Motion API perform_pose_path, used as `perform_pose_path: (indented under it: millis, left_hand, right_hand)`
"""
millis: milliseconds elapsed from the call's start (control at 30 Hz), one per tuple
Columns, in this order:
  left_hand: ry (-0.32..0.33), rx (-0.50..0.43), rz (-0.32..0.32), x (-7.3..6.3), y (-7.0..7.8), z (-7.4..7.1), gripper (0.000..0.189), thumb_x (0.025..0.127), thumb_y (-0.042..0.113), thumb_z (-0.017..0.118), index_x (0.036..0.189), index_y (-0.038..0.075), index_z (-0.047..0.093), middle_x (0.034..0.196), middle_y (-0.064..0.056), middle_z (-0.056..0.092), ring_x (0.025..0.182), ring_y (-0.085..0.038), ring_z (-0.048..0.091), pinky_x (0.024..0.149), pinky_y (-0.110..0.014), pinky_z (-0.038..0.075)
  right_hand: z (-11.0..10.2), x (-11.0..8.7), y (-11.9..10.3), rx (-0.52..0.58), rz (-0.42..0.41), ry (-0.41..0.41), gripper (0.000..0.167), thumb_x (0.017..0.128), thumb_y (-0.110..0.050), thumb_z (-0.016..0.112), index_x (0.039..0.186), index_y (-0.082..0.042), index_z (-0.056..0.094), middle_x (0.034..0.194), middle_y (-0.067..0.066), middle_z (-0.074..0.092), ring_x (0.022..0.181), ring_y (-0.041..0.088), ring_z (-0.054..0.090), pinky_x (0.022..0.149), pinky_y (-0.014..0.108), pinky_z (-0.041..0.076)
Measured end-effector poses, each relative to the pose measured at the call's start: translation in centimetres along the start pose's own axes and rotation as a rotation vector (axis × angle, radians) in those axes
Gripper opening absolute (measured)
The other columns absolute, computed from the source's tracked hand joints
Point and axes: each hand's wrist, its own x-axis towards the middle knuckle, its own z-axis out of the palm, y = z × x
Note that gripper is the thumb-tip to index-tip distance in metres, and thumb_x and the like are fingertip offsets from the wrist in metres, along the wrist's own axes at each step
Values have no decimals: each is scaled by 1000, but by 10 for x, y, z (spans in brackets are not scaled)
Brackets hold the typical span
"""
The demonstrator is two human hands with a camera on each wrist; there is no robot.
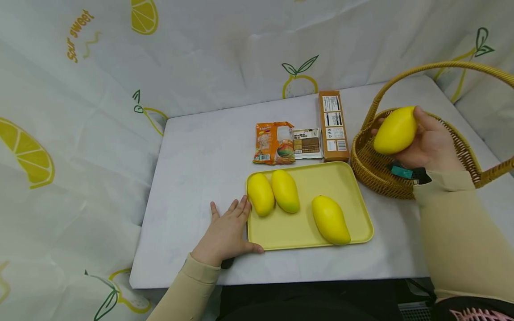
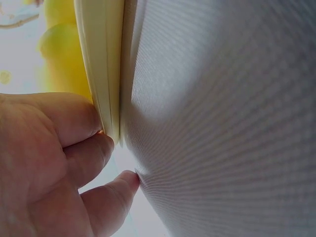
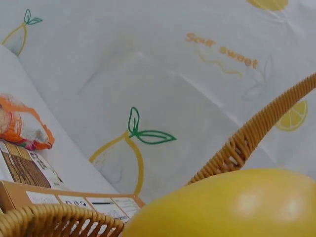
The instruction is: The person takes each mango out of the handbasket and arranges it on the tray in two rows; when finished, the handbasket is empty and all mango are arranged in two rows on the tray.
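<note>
In the head view my right hand (image 1: 433, 145) grips a yellow mango (image 1: 396, 130) over the wicker basket (image 1: 373, 171). The same mango (image 3: 232, 207) fills the bottom of the right wrist view. My left hand (image 1: 228, 234) touches the left edge of the yellow tray (image 1: 289, 236), its fingers spread and thumb along the near corner. Up close in the left wrist view, fingertips (image 2: 94, 153) rest against the tray's rim (image 2: 101, 59). On the tray lie two mangoes side by side at the left, one mango (image 1: 261, 194) and another (image 1: 285, 191), and a third mango (image 1: 331, 220) at the right.
Behind the tray lie an orange snack bag (image 1: 274, 143), a small brown-and-white packet (image 1: 307, 143) and a long brown box (image 1: 333, 126) close to the basket. An arched handle (image 1: 441, 65) rises over the basket. A lemon-print curtain (image 1: 225, 53) hangs behind the white table (image 1: 188, 169).
</note>
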Motion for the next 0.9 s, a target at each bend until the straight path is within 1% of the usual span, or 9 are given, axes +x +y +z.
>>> perform_pose_path:
  millis: [67,133,200,267,433,533,633,767,900]
  left_hand:
    - [2,-1,0,0,0,0,138,75,86,82,175,8,29,185,-7,15,169,-35,29,121,-91,1]
    - [3,-3,-1,1,0,1,138,75,86,82,175,7,29,185,-7,16,169,-36,29,121,-91,0]
    - [3,-4,-2,2,0,1,138,75,86,82,175,7,29,185,-8,17,169,-36,28,121,-91,0]
    - [1,-2,-3,2,1,2,138,75,86,82,175,7,29,185,-8,17,169,-36,29,121,-91,0]
    - [-5,-4,-6,2,1,1,138,76,85,83,175,7,28,184,-8,17,169,-36,28,121,-91,0]
    - [-10,-7,-9,2,0,0,137,76,85,83,175,7,28,184,-8,17,169,-35,28,121,-91,-1]
    - [-16,-7,-12,2,0,0,137,76,85,82,175,7,28,184,-8,17,169,-35,28,121,-91,-1]
    - [-18,-9,-15,2,1,0,137,76,85,83,175,7,28,185,-8,17,169,-35,28,121,-90,-1]
    - [-15,-4,-11,2,2,0,137,76,85,82,175,7,28,185,-8,17,169,-35,28,121,-91,-1]
  right_hand:
    - [2,-4,8,-14,6,-125,48,116,-33,53,151,-1,51,141,31,62,130,54,61,113,69,49]
    - [5,-8,17,-27,9,-236,52,116,-34,46,153,3,50,140,34,61,131,54,59,116,68,48]
    - [10,-12,26,-61,-3,-315,53,116,-34,43,153,3,50,142,34,60,133,53,59,117,67,48]
    - [15,-16,36,-102,-31,-358,50,115,-32,42,150,2,52,143,32,60,133,51,59,116,66,49]
    - [22,-23,58,-234,-97,-417,45,113,-28,45,144,2,56,146,21,60,134,46,59,113,61,53]
    - [23,-24,69,-271,-82,-444,47,113,-29,48,148,2,54,146,20,59,136,44,59,115,57,52]
    - [21,-25,79,-285,-40,-452,50,112,-31,50,152,-1,53,147,22,58,137,45,59,117,55,51]
    - [15,-27,90,-341,6,-473,50,114,-31,47,155,-4,52,150,18,56,140,42,58,121,53,49]
    - [5,-33,102,-418,-3,-476,47,117,-29,41,155,-3,53,152,17,57,142,40,61,125,51,47]
